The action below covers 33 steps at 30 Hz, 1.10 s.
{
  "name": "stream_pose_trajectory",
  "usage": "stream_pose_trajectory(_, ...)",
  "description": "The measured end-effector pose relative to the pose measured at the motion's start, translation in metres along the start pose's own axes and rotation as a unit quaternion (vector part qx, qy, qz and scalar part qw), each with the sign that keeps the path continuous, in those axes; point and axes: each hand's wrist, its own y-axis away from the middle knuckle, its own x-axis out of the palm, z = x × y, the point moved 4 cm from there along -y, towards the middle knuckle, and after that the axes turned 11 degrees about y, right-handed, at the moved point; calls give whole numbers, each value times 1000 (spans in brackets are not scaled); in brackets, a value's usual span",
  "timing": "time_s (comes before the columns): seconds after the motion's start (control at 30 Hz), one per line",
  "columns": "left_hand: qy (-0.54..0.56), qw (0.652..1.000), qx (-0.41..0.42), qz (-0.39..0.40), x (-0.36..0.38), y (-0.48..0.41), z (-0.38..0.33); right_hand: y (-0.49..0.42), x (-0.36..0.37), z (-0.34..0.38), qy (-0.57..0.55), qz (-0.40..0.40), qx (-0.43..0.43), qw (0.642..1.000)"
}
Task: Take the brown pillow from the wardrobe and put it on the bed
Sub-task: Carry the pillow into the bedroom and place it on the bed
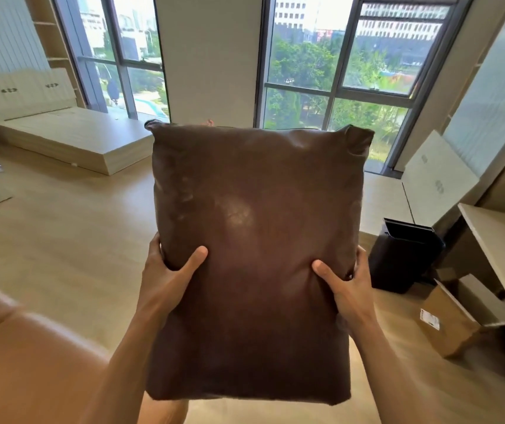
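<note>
The left hand [171,267] and right hand [344,280] are both clamping the big dark-brown, leather-look rectangular pillow [254,240] by its long side edges, thumbs pressing flat on the front face & the other fingers wrapping round behind, out of view. The pillow is hanging upright in mid-air at about chest height, w/ nothing under it, well apart from the bare light-wood platform bed [73,139] w/ white headboard sitting far left by the tall dark-framed windows [334,71]. A black bin [404,255] & a brown cardboard box [450,322] are sitting on the wood floor at right.
</note>
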Motion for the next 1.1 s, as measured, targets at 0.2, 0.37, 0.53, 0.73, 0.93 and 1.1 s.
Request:
stream_pose_trajectory(0.2,6,1000,-11,-22,32,-104,5,-118,56,9,19,27,-13,999)
stream_pose_trajectory(0.37,-1,997,2,-80,43,-187,20,-215,130,7,-22,83,-21,996)
stream_pose_trajectory(0.53,-3,988,15,-156,53,-270,31,-318,213,4,-35,145,-39,988)
stream_pose_trajectory(0.73,-3,967,9,-256,40,-350,30,-423,325,33,-34,249,-64,966)
stream_pose_trajectory(0.93,-21,926,4,-377,-22,-407,33,-462,470,76,-69,347,-90,931)
stream_pose_trajectory(1.1,-35,894,22,-446,-95,-472,40,-470,606,107,-82,408,-114,902)
